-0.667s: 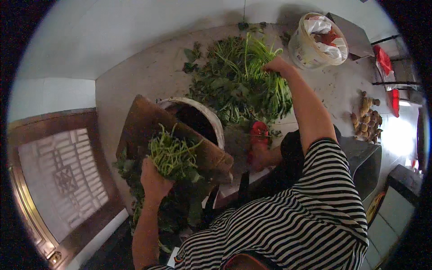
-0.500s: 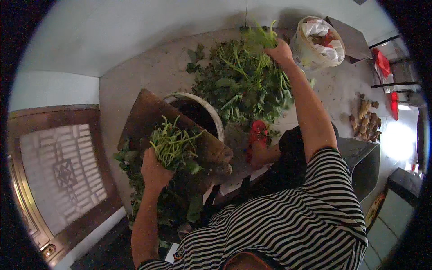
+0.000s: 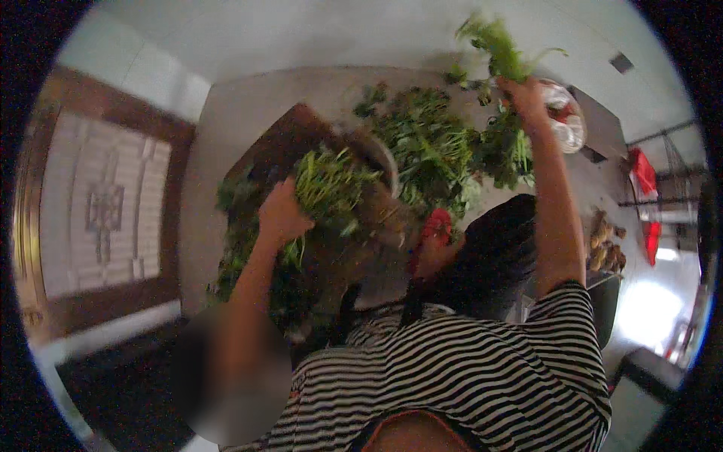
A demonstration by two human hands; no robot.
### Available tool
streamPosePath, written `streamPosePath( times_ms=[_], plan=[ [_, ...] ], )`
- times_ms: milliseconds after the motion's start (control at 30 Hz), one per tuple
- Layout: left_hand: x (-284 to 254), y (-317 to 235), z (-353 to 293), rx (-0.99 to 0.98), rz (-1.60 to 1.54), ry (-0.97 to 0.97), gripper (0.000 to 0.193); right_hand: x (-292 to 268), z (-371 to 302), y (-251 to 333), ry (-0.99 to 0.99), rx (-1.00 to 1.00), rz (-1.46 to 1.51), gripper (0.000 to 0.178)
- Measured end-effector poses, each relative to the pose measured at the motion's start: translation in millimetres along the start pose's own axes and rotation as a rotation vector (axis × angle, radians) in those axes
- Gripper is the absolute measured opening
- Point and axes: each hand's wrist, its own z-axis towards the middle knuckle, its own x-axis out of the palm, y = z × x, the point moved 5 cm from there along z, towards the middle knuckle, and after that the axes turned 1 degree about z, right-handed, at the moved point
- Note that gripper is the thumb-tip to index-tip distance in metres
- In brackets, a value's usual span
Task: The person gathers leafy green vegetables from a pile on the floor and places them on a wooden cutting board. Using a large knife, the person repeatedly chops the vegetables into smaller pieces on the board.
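My left hand (image 3: 285,213) is closed round a bundle of green leafy stems (image 3: 331,184), held over a brown wooden board (image 3: 282,135). Out at the far right, my right hand (image 3: 525,102) is raised, gripping a smaller bunch of leafy greens (image 3: 498,49) whose tips are smeared by motion. A large heap of leafy greens (image 3: 433,151) lies on the floor between my hands, with some strands hanging below my right hand. More greens (image 3: 241,256) lie below and left of the board.
A round bucket (image 3: 382,162) stands partly behind the board. At the right are a pale bucket of bags (image 3: 568,124), a pile of brown roots or tubers (image 3: 606,245) and a wire rack (image 3: 666,169). A red shoe (image 3: 435,230) is on my foot near the heap.
My right hand has lifted away from the heap, up and to the right with its greens. The whole view has shifted; my left hand still holds its bundle above the board.
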Motion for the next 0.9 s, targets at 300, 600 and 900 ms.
streamPosePath(
  times_ms=[300, 600, 900],
  plan=[
    [-3, 41, 27, -0.176, -0.204, 0.192, 0.092, 121, -228, 122, 0.464, 0.367, 0.704, 0.014],
    [-5, 66, 15, -0.015, -0.972, 0.382, 0.092, 310, -345, 82, 0.546, 0.88, 1.009, 0.014],
    [-13, -12, 3, -0.179, 0.109, 0.246, 0.107, 396, -353, 55, 0.409, -0.152, 0.086, 0.047]
  ],
)
